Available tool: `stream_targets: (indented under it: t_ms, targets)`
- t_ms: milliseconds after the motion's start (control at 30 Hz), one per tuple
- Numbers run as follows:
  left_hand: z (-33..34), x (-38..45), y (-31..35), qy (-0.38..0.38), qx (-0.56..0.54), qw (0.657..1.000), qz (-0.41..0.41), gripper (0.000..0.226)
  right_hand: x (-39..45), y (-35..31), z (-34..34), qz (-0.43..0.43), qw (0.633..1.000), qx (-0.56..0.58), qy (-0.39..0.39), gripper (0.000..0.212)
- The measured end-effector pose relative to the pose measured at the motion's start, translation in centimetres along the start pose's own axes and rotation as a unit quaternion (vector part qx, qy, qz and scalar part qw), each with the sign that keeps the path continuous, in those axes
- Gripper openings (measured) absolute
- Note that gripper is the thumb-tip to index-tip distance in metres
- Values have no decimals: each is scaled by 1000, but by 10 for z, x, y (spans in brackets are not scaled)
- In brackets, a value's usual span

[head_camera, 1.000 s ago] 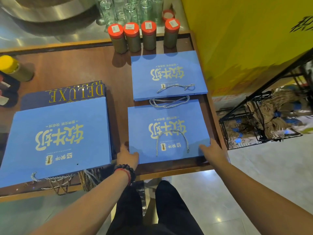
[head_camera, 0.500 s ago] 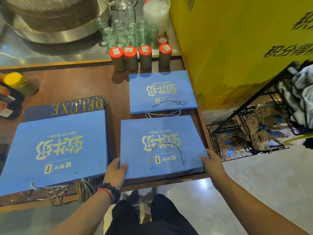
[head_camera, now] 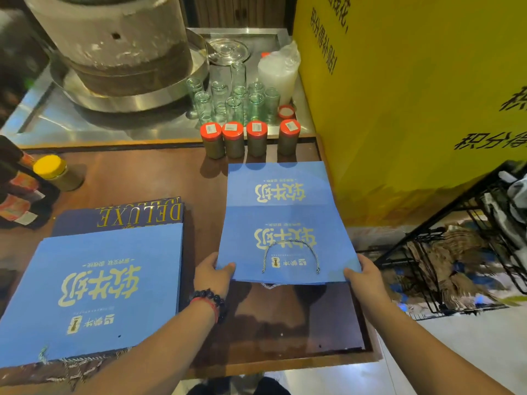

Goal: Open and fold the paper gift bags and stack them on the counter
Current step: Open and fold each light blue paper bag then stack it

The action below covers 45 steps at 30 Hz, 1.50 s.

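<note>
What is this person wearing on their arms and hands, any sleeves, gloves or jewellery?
No gloves and no sleeves show: both forearms are bare right to the frame's edge. The left hand has a bracelet of round dark beads at the wrist, with a thin red band beside it. The right hand and its wrist carry nothing visible: no ring, watch or band.

"DELUXE" on dark bag (head_camera: pixel 137 216)

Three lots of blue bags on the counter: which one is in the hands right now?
The near right blue bag, gripped at its near corners by left hand and right hand. It overlaps the far bag; the left stack lies untouched.
</note>
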State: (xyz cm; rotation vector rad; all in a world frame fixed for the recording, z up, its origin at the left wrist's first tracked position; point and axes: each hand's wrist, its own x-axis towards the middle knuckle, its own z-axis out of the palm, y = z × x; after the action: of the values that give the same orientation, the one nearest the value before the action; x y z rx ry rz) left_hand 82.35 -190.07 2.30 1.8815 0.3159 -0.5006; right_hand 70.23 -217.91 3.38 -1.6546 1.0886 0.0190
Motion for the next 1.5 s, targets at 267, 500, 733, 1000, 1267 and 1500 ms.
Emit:
stream_targets:
  t_ms: [267, 500, 733, 1000, 1267, 1500]
  targets:
    - [29, 45, 20, -5, 61, 998, -12, 43, 56, -19, 14, 9, 1000, -24, 9, 63]
    - [39, 88, 43, -16, 118, 991, 58, 50, 104, -45, 26, -50, 996, -68, -9, 54]
    - [53, 119, 31, -51, 277, 959, 39, 77, 140, -51, 33, -64, 981, -172, -59, 62]
    - [58, 137, 27, -61, 302, 951, 23, 63, 148, -45, 38, -83, 967, -236, -51, 55]
    - [49, 120, 25, -38, 383, 918, 93, 46, 124, -47, 55, -171, 890, -421, 39, 41]
    - [-14, 94, 33, -53, 433, 888, 143, 46, 57, -72, 121, -257, 845, -467, -44, 38]
